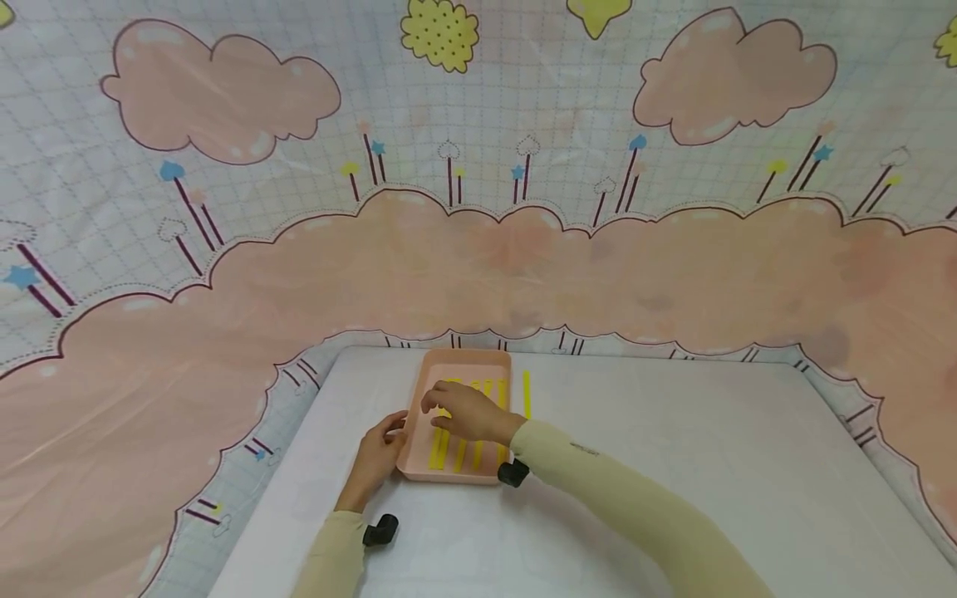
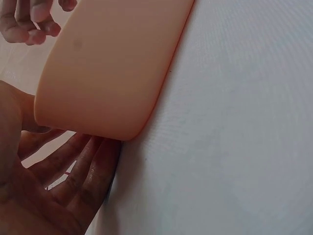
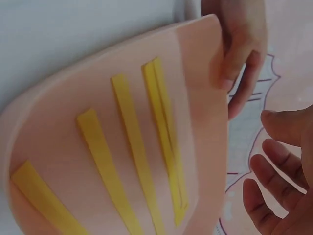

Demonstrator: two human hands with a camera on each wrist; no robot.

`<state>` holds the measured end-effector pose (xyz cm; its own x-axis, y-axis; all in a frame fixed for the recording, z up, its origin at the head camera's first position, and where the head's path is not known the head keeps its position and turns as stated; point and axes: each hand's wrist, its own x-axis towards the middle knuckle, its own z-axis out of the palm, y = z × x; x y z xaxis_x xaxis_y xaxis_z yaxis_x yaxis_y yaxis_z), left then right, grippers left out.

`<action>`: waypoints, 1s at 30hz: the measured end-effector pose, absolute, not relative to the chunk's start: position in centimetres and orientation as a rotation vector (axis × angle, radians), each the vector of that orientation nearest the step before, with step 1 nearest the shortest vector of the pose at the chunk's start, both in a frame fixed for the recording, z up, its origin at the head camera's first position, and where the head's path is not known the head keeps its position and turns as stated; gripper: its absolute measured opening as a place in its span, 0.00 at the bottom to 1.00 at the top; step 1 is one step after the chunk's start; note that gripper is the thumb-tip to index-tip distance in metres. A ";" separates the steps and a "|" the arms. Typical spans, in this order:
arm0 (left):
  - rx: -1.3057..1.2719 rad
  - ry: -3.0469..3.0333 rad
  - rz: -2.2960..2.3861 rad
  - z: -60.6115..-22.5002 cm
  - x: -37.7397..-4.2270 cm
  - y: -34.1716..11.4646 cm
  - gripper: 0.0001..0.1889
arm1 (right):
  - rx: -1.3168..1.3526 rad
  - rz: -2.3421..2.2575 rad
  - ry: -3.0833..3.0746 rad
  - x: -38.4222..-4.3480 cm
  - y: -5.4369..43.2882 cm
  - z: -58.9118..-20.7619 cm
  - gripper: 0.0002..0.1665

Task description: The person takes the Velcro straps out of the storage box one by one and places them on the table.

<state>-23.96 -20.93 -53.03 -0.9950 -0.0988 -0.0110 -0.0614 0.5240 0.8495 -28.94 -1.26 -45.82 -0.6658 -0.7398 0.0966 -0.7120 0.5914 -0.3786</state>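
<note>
A shallow pink tray (image 1: 456,478) rests on the table, with several flat yellow strips (image 1: 478,455) lying lengthwise inside. Two strips (image 3: 164,132) lie side by side near its left wall; the others are spaced apart. My left hand (image 1: 377,453) touches the outside of the tray's left wall, its fingers (image 2: 93,166) fairly straight and partly hidden by the tray. Above the tray hovers my right hand (image 1: 467,411), its fingers (image 3: 276,181) loosely bent and holding nothing. One more yellow strip (image 1: 527,394) lies on the table just right of the tray.
The white table (image 1: 673,448) stretches to the right of the tray. A patterned cloth (image 1: 568,266) with pink clouds hangs behind the table and along its sides. Black wrist cameras (image 1: 381,530) are strapped at both cuffs.
</note>
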 end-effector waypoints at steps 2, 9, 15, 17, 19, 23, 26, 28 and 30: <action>0.143 -2.704 -1.505 -53.1 -24.0 -20.9 0.22 | -1.278 -0.545 2.750 -29.1 -1.3 -45.9 0.15; 0.125 -2.697 -1.485 -53.3 -24.3 -21.2 0.22 | -1.388 -0.250 2.814 -30.2 -1.6 -46.3 0.16; 0.111 -2.688 -1.489 -53.1 -24.4 -21.1 0.22 | -1.445 -0.013 2.827 -31.4 -2.1 -46.9 0.16; 0.108 -2.687 -1.493 -53.1 -24.4 -21.1 0.22 | -1.453 0.048 2.828 -31.7 -2.2 -47.1 0.16; 0.108 -2.685 -1.491 -53.1 -24.4 -21.0 0.22 | -1.453 0.096 2.832 -32.0 -2.4 -47.3 0.16; 0.112 -2.688 -1.480 -53.2 -24.5 -21.1 0.22 | -1.460 0.166 2.829 -32.4 -2.8 -47.6 0.15; 0.115 -2.692 -1.482 -53.2 -24.5 -21.1 0.22 | -1.477 0.193 2.823 -32.6 -3.0 -47.8 0.15; 0.123 -2.696 -1.488 -53.2 -24.5 -21.1 0.22 | -1.485 0.196 2.820 -32.7 -3.1 -48.0 0.15; 0.127 -2.699 -1.495 -53.1 -24.4 -21.1 0.22 | -1.490 0.200 2.819 -32.7 -3.2 -48.2 0.15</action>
